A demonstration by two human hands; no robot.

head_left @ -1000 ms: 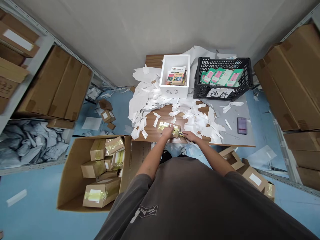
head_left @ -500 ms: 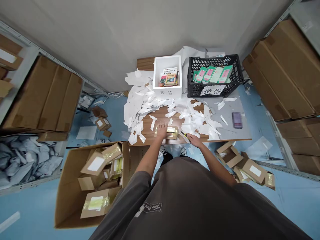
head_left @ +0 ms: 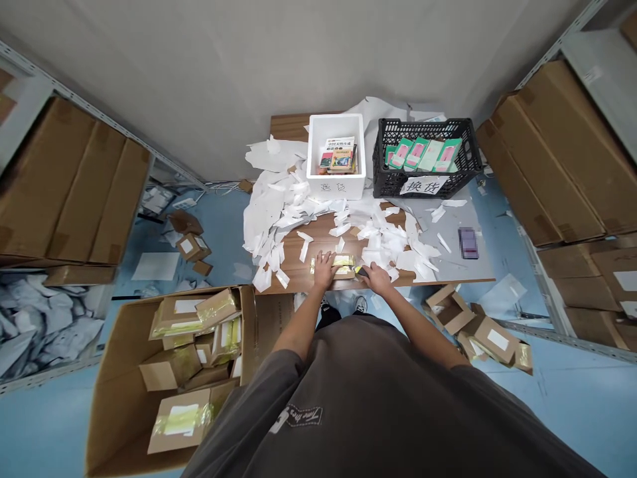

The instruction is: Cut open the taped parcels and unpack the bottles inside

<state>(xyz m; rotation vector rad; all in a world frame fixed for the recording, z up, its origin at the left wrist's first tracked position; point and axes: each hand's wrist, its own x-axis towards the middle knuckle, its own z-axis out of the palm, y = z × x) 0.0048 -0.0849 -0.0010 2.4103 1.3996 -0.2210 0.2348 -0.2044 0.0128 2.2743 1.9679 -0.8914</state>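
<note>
A small cardboard box [head_left: 344, 270] with yellowish tape and a white label lies at the table's front edge. Across its left part lies my left hand [head_left: 325, 269], fingers bent over the top and holding it against the table. My right hand [head_left: 378, 279] is closed around a utility knife [head_left: 361, 271] with a dark and yellow handle. The knife's front end is at the right end of the box; its blade cannot be made out. Torn white paper scraps [head_left: 381, 242] lie just beyond both hands.
Behind the scraps stand a white bin [head_left: 336, 189] of books and a black crate [head_left: 428, 176] of green-and-pink packs. A large carton [head_left: 107, 398] of taped boxes is at lower left. Opened boxes [head_left: 490, 332] lie on the floor at right. Shelves with cartons [head_left: 74, 186] flank both sides.
My right hand has moved a little left, bringing the knife up to the box's right end. My left hand stays on the box. The view has shifted slightly.
</note>
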